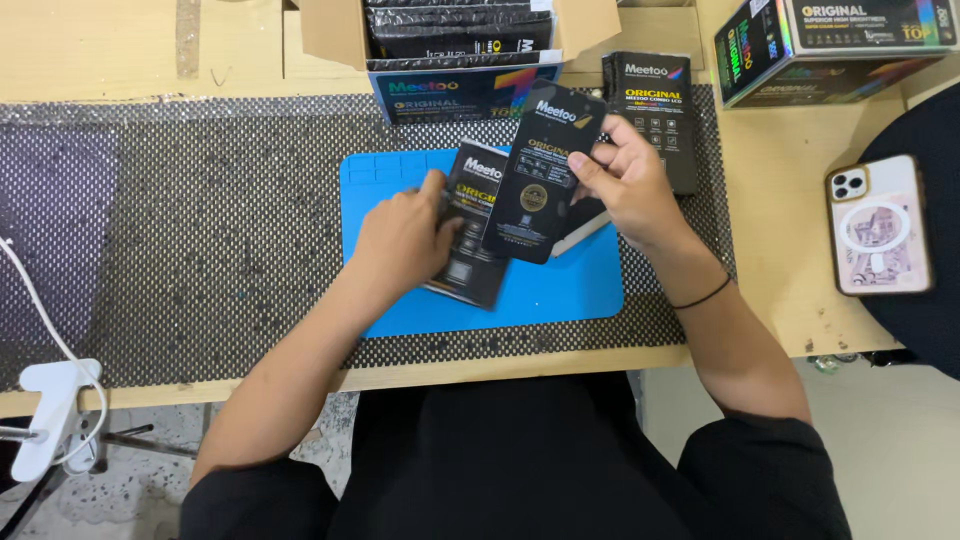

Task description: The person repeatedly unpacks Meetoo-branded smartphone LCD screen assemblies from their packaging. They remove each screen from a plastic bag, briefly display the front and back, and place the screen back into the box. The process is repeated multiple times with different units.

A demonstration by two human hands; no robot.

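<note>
Head view, steeply down, seemingly close.

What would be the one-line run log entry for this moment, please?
left hand: holds lower black flat box | right hand: holds upper black flat box | under: blue mat

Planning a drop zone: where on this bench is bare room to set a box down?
Widest free patch: the mesh mat left of the blue mat. Also the blue mat's bottom-right corner and bare wood between mesh edge and phone. Crowded: blue mat's centre, where left hand and right hand hold black boxes, and the top edge by the carton.
</note>
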